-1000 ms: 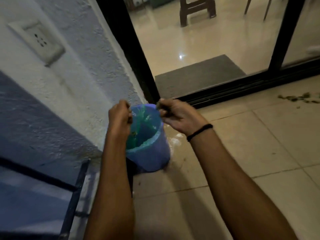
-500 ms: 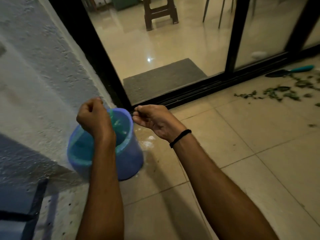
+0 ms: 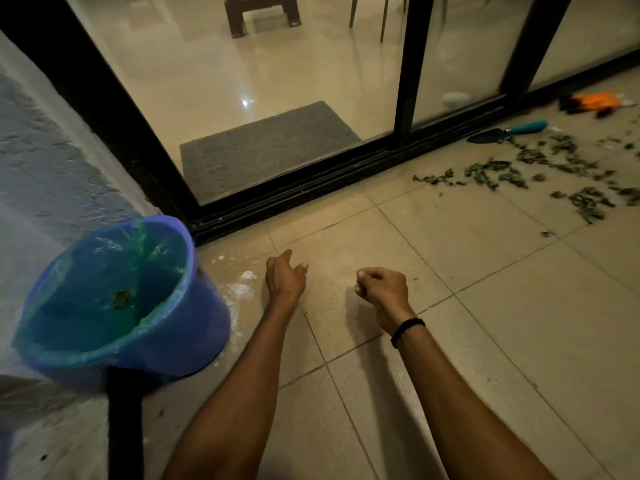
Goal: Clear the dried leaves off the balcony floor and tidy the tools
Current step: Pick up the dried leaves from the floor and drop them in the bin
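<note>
A blue bin (image 3: 180, 327) lined with a green bag stands by the wall at the left, with a few leaves lying at its bottom. My left hand (image 3: 284, 280) hovers over the tiles just right of the bin, fingers relaxed and holding nothing. My right hand (image 3: 381, 291) hangs further right with its fingers curled into a loose fist; nothing shows in it. Dried leaves (image 3: 540, 174) lie scattered across the tiles at the far right. A trowel with a teal handle (image 3: 509, 131) and an orange glove (image 3: 595, 102) lie beside the door track.
A black sliding door frame (image 3: 405, 74) and its track run along the far side, with a grey mat (image 3: 266, 147) indoors behind it. A dark upright bar (image 3: 124, 424) stands in front of the bin. White smears (image 3: 242, 282) mark the tiles near the bin.
Both hands have left the bin's rim and moved right, away from it. The view has swung right, bringing the leaves, trowel and glove into sight.
</note>
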`<state>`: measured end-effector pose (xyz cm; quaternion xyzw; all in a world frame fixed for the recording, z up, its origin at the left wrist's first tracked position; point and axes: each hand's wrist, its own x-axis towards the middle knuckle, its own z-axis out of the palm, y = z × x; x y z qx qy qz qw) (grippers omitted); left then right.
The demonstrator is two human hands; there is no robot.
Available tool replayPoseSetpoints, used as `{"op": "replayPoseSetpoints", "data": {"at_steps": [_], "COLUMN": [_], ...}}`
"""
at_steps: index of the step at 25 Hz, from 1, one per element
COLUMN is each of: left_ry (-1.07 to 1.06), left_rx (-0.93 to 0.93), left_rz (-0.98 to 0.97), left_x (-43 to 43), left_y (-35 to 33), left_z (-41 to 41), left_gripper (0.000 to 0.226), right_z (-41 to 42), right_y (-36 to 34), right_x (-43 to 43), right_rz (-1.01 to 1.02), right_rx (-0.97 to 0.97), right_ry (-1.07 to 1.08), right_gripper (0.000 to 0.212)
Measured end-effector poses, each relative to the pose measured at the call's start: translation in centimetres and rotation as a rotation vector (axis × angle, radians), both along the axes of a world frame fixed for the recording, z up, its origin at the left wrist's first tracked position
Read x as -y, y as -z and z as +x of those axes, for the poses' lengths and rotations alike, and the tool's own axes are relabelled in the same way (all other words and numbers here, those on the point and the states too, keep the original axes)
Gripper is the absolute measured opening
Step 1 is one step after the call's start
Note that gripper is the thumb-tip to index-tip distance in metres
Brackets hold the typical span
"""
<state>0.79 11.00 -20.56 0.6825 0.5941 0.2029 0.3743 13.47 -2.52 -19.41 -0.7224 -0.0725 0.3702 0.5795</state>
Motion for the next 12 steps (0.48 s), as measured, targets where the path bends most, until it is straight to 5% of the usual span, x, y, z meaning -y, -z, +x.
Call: {"op": "replayPoseSetpoints", "data": {"at_steps": [5,12], "left_ry": [0.137,0.079], "left_rx": [-0.198,-0.057], "left_rz": [0.152,0.186], "left_x": [0.3,2.4], "left_y": [2.8,1.8], "left_z": [1.6,2.9], "left_gripper": [0.033,0.01], "right_z": [1.2,2.3], "right_y": [3.4,3.6], "right_x": [1.5,2.4], "right_rz": [-0.077,-0.078], "right_rx": [0.057,0.059], "right_ry": [0.012,0.198], "right_gripper": [0.011,0.013]}}
